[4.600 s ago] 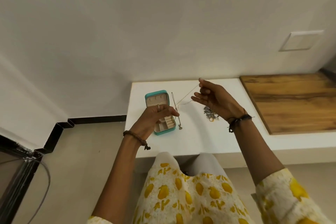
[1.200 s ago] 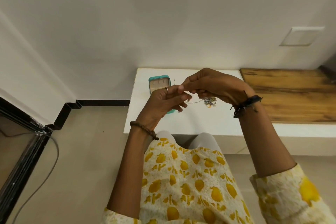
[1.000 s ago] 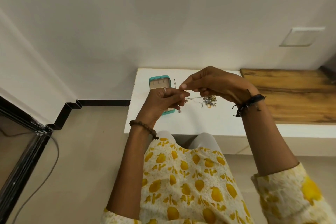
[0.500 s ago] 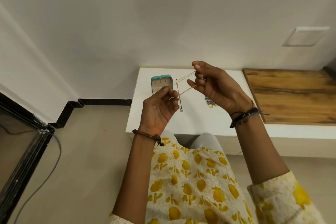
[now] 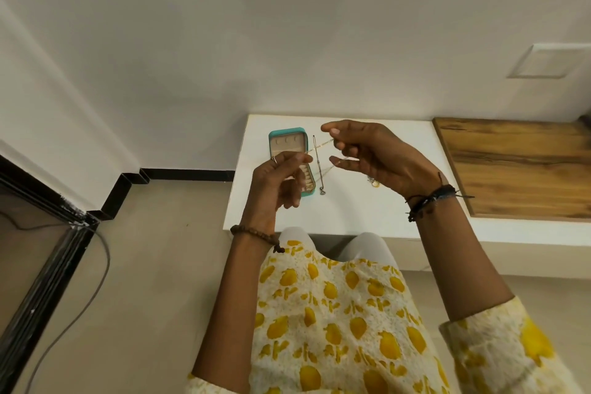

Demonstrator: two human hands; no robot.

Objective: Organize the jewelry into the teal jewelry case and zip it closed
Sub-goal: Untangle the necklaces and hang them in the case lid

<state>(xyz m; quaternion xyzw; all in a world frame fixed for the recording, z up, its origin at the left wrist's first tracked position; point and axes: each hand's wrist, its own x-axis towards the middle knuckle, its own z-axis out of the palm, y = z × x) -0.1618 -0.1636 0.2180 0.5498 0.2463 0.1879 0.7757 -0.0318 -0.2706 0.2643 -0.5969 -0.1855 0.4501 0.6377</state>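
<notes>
above the white table (image 5: 351,214), both hands are raised with a thin gold chain (image 5: 319,145) strung between them. the left hand (image 5: 278,182) has its fingertips pinched together on one end, near 9 o'clock of the span. the right hand (image 5: 374,153) holds the other part, thumb and forefinger parted, with the chain seeming to loop around them; how firmly it is caught i cannot tell, the strand being too fine. the chain's long axis runs roughly from 8 o'clock to 2 o'clock, rising towards the right hand.

the teal jewelry case (image 5: 292,153) lies open on the table, directly beyond the left hand at its 12 o'clock, lid panel at the far end, compartments at the near end partly hidden behind the fingers. its long axis runs 12 to 6, so the chain crosses it at an angle. the left hand is clearly the nearer one; the right hand stands at about 3 o'clock of the case, apart from it.

a second necklace with a pendant (image 5: 318,169) lies straight on the table just beside the case's right edge, parallel to it. a small heap of other jewelry (image 5: 372,181) peeks out below the right hand.

my judgement: the chain is being straightened or gathered before being lowered into the case, and the left hand would lead.
</notes>
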